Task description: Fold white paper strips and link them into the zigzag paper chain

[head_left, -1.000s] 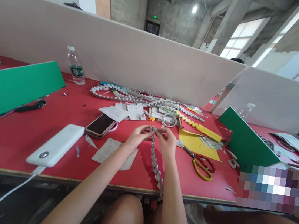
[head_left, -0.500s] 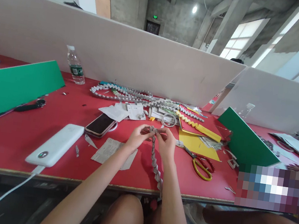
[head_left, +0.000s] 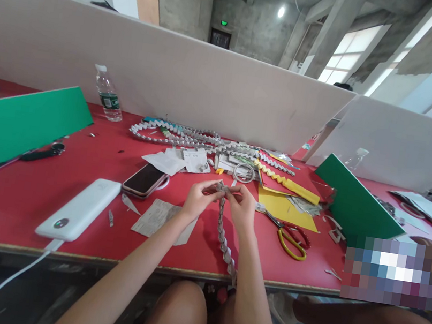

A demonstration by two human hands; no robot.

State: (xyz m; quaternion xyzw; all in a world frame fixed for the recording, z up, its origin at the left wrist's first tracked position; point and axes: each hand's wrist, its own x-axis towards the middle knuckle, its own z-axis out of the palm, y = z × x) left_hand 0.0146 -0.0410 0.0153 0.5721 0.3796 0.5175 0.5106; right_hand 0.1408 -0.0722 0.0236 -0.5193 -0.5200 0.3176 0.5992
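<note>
A grey folded-paper chain (head_left: 223,241) hangs down from my fingers, its lower end running over the table's front edge. My left hand (head_left: 198,197) pinches the top end of this chain between thumb and fingers. From the other side, my right hand (head_left: 242,206) grips the same end, so the fingertips of both hands nearly meet. A creased printed paper sheet (head_left: 156,219) lies on the table to the left, partly behind my left forearm. Scissors (head_left: 289,240) with red and yellow handles rest to the right of my right hand.
Behind my hands lie long zigzag paper chains (head_left: 150,137), a tape roll (head_left: 243,173) and yellow paper (head_left: 290,211). To the left are a phone (head_left: 145,179), a white power bank (head_left: 79,209) and a water bottle (head_left: 108,94). Green dividers (head_left: 356,199) flank the space; another person sits at right.
Both hands keep their pinch on the chain's end, with hardly any movement. At the far right, the other person's hand and arm have shifted slightly.
</note>
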